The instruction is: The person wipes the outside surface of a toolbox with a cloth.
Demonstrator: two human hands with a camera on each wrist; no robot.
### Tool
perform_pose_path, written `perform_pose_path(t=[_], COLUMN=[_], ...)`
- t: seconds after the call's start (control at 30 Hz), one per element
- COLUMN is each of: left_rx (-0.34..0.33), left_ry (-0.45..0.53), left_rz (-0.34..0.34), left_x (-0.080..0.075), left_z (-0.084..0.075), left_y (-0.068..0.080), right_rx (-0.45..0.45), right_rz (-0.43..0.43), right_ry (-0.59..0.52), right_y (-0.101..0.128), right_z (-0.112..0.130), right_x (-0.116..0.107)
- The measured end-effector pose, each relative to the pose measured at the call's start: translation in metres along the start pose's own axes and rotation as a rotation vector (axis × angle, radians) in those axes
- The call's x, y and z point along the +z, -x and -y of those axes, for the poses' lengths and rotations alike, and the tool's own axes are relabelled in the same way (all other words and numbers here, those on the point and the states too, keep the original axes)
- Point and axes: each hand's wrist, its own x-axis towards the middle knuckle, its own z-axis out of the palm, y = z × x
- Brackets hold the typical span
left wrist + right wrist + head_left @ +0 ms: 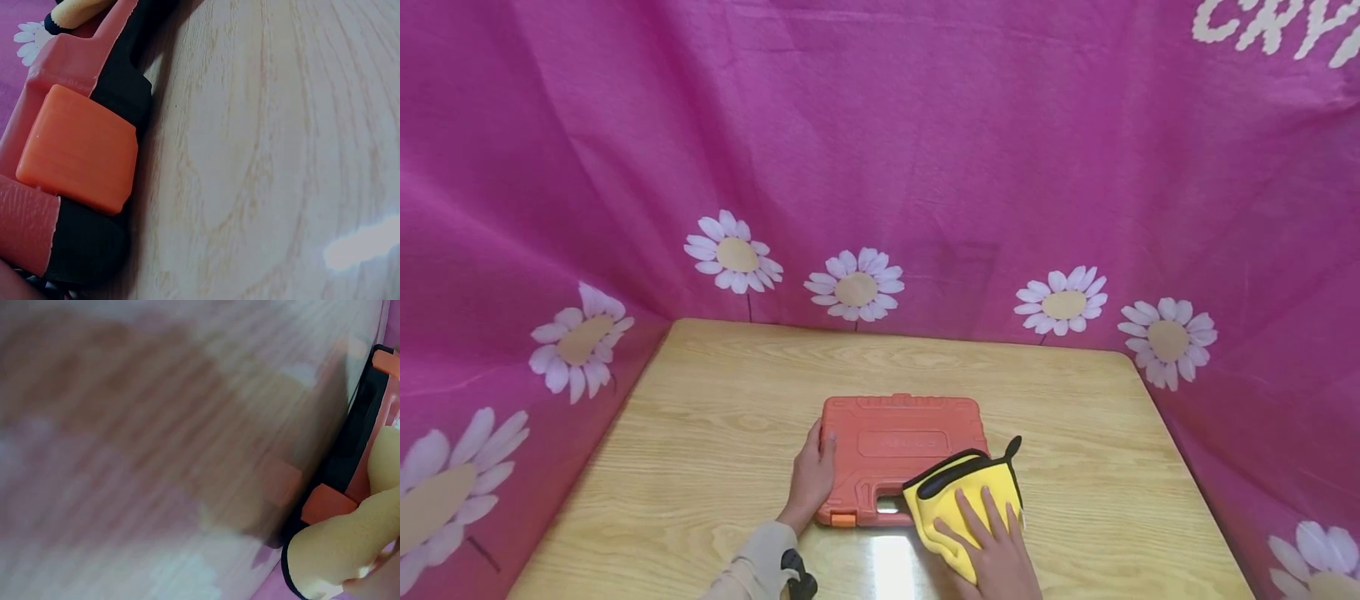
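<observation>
A red plastic carrying case [891,425] with a cut-out handle lies flat on the table, its handle side toward me. My left hand [811,477] holds its left edge, thumb at the top edge and fingers along the side. My right hand [996,550] rests with spread fingers on a folded yellow cloth [951,517] with black trim, pressing it over the case's near right corner. In the left wrist view, an orange latch [81,150] sits on the case's front edge. The right wrist view shows the cloth [337,550] beside another orange latch [326,505].
The wooden table [715,417] extends around the case on all sides. A pink curtain [925,150] printed with white daisies encloses its back and sides. Bright light reflects off the tabletop in front of the case.
</observation>
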Motion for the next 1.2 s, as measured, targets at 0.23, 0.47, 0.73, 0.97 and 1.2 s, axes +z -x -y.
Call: perform_pose_path(t=[0.23,0.47,0.73,0.97,1.2], left_rx=[-0.003,-0.002,-0.018,-0.022,-0.014], left_ry=[-0.002,-0.007,0.003,0.000,0.009], left_rz=[-0.007,-0.001,-0.001,0.002,0.001], left_x=[0.000,-0.001,-0.002,-0.001,-0.001], left_z=[0.000,0.000,-0.001,0.001,0.000], left_y=[-0.001,-0.002,0.000,-0.001,-0.001], right_rx=[0.043,0.059,0.237,0.514,0.880], right_rz=[-0.039,-0.062,-0.021,-0.028,-0.018], right_ry=[-0.044,-0.069,-0.180,-0.331,-0.500], right_y=[0.011,0.019,0.022,0.012,0.005], right_z=[-0.008,-0.017,-0.022,-0.022,-0.030], right_x=[-0.002,-0.003,-0.013,-0.037,-0.057])
